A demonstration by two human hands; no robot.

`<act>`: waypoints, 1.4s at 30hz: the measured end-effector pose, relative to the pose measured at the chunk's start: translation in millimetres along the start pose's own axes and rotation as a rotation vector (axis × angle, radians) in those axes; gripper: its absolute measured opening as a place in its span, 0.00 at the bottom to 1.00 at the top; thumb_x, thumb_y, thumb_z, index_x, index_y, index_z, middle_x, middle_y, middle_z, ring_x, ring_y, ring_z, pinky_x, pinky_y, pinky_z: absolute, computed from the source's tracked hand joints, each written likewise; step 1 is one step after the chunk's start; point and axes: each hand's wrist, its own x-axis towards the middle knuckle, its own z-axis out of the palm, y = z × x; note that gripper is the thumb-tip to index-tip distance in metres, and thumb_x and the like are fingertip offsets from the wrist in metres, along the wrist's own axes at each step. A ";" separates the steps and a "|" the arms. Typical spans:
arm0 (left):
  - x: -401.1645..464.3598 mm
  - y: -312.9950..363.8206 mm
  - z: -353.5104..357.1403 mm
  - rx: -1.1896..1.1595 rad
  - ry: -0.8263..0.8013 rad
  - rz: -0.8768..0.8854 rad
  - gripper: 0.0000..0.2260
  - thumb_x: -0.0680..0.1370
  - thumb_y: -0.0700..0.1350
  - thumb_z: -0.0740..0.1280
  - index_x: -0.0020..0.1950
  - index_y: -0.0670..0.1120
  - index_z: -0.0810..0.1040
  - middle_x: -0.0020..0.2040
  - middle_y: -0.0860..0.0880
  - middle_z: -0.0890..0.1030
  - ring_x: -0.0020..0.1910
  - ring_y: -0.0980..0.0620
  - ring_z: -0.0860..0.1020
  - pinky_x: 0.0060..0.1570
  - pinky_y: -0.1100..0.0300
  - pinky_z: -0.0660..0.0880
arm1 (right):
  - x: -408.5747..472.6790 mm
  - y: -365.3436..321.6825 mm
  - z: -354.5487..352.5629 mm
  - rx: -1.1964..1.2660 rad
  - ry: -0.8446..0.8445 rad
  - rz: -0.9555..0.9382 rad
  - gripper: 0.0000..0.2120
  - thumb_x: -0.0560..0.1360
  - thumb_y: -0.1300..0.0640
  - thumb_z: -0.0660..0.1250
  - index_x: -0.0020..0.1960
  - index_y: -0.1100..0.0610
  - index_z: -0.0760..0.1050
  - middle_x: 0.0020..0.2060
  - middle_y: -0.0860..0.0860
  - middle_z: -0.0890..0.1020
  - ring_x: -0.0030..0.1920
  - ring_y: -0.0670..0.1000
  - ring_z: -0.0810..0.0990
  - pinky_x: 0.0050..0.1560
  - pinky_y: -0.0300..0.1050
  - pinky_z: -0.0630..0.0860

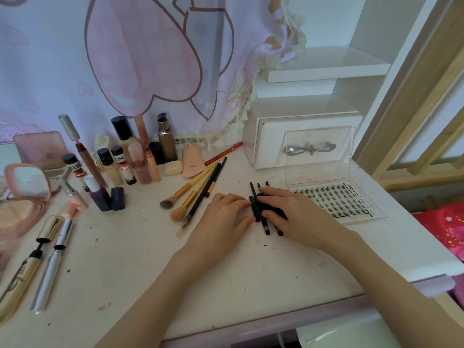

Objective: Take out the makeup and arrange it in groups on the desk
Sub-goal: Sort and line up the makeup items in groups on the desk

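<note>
- The left hand (227,214) lies palm down on the tabletop (140,262), its fingertips (247,203) touching the side of a bundle of black pencils (259,212); nothing is gripped in it.
- The right hand (288,209) presses flat over the same pencils from the 3 o'clock side, fingers extended, not clenched.
- The pencils lie side by side near the middle of the tabletop, tips toward 12 o'clock.
- Just beside them at 9 o'clock lies a group of makeup brushes (198,189), bristles toward 7 o'clock.
- At 3 o'clock sits an open clear case of false lashes (336,199), its lid raised.
- Farther toward 10 o'clock stand bottles (120,164) in a cluster; compacts (27,187) sit at the 9 o'clock edge.
- A white drawer box (301,136) stands at 1 o'clock.
</note>
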 end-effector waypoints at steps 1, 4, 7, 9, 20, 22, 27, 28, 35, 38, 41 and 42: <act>-0.6 -0.8 -2.8 -0.003 0.000 0.001 0.18 0.79 0.53 0.59 0.69 0.52 0.68 0.66 0.56 0.70 0.63 0.59 0.63 0.57 0.71 0.54 | 1.3 -1.0 -0.1 -0.001 0.005 -0.004 0.19 0.80 0.52 0.58 0.71 0.51 0.67 0.72 0.45 0.64 0.71 0.45 0.63 0.67 0.35 0.57; -2.0 -6.0 -17.5 -0.022 0.028 -0.014 0.17 0.79 0.51 0.60 0.67 0.53 0.69 0.66 0.56 0.70 0.65 0.59 0.63 0.61 0.69 0.55 | 8.0 -7.0 -0.3 -0.012 0.020 -0.028 0.19 0.80 0.53 0.57 0.70 0.52 0.67 0.72 0.46 0.65 0.71 0.45 0.62 0.66 0.33 0.55; -5.4 -20.1 -36.2 0.025 0.094 -0.069 0.14 0.79 0.49 0.61 0.64 0.53 0.73 0.63 0.54 0.73 0.64 0.56 0.65 0.62 0.63 0.60 | 18.7 -16.3 2.4 -0.019 0.039 -0.060 0.18 0.81 0.52 0.56 0.70 0.52 0.68 0.70 0.47 0.68 0.70 0.45 0.63 0.65 0.32 0.55; -8.0 -34.5 -46.3 0.083 0.151 -0.123 0.13 0.78 0.48 0.62 0.62 0.51 0.76 0.60 0.52 0.75 0.59 0.53 0.67 0.57 0.62 0.62 | 28.7 -22.4 5.8 -0.028 0.047 -0.072 0.17 0.81 0.54 0.55 0.69 0.52 0.69 0.69 0.48 0.70 0.68 0.47 0.65 0.63 0.32 0.56; -36.7 -53.4 -48.3 0.279 0.220 -0.224 0.17 0.73 0.63 0.62 0.55 0.53 0.74 0.49 0.55 0.66 0.49 0.55 0.61 0.48 0.62 0.59 | 83.8 -56.9 28.1 -0.221 0.091 -0.296 0.14 0.79 0.57 0.59 0.63 0.53 0.75 0.57 0.54 0.73 0.59 0.54 0.69 0.51 0.45 0.64; -37.5 -56.1 -49.2 0.267 0.205 -0.241 0.17 0.73 0.62 0.62 0.54 0.53 0.74 0.49 0.55 0.66 0.49 0.55 0.61 0.48 0.62 0.59 | 91.0 -59.0 31.5 -0.274 0.138 -0.365 0.09 0.74 0.61 0.66 0.53 0.57 0.80 0.48 0.56 0.76 0.51 0.57 0.74 0.43 0.46 0.64; -39.1 -57.9 -51.2 0.269 0.150 -0.232 0.20 0.75 0.62 0.60 0.62 0.54 0.74 0.53 0.54 0.67 0.50 0.56 0.59 0.49 0.62 0.58 | 103.9 -55.1 38.4 -0.382 0.169 -0.488 0.11 0.65 0.63 0.75 0.46 0.56 0.79 0.42 0.54 0.78 0.42 0.55 0.77 0.38 0.43 0.69; -38.7 -57.5 -51.0 0.275 0.140 -0.217 0.20 0.75 0.62 0.60 0.63 0.54 0.74 0.55 0.54 0.67 0.50 0.56 0.58 0.49 0.62 0.58 | 105.4 -53.9 36.5 -0.394 0.166 -0.507 0.11 0.65 0.63 0.75 0.46 0.55 0.79 0.42 0.54 0.78 0.41 0.55 0.76 0.37 0.43 0.69; -38.5 -63.8 -50.7 0.186 0.210 -0.194 0.17 0.77 0.55 0.61 0.65 0.52 0.73 0.53 0.55 0.68 0.49 0.57 0.58 0.46 0.65 0.58 | 110.6 -45.4 32.2 -0.433 0.199 -0.580 0.15 0.62 0.68 0.75 0.46 0.56 0.77 0.45 0.56 0.79 0.41 0.56 0.77 0.39 0.47 0.73; -37.6 -67.4 -55.6 0.017 0.432 -0.180 0.11 0.76 0.45 0.65 0.58 0.47 0.79 0.47 0.55 0.70 0.48 0.55 0.64 0.45 0.70 0.62 | 112.0 -42.9 24.7 -0.386 0.252 -0.532 0.14 0.65 0.66 0.75 0.48 0.57 0.77 0.45 0.55 0.80 0.42 0.55 0.78 0.40 0.47 0.75; -36.8 -69.9 -59.9 -0.111 0.505 -0.216 0.09 0.76 0.43 0.66 0.55 0.47 0.78 0.47 0.54 0.74 0.47 0.55 0.70 0.46 0.72 0.65 | 106.5 -52.6 7.0 -0.276 0.278 -0.496 0.03 0.74 0.64 0.67 0.48 0.60 0.75 0.41 0.55 0.79 0.39 0.54 0.76 0.40 0.45 0.70; -36.6 -69.1 -60.7 -0.137 0.509 -0.208 0.08 0.76 0.43 0.66 0.54 0.48 0.78 0.47 0.53 0.74 0.45 0.55 0.71 0.44 0.71 0.67 | 104.5 -55.4 1.7 -0.253 0.272 -0.468 0.02 0.76 0.64 0.64 0.48 0.61 0.74 0.41 0.54 0.78 0.39 0.53 0.73 0.42 0.44 0.67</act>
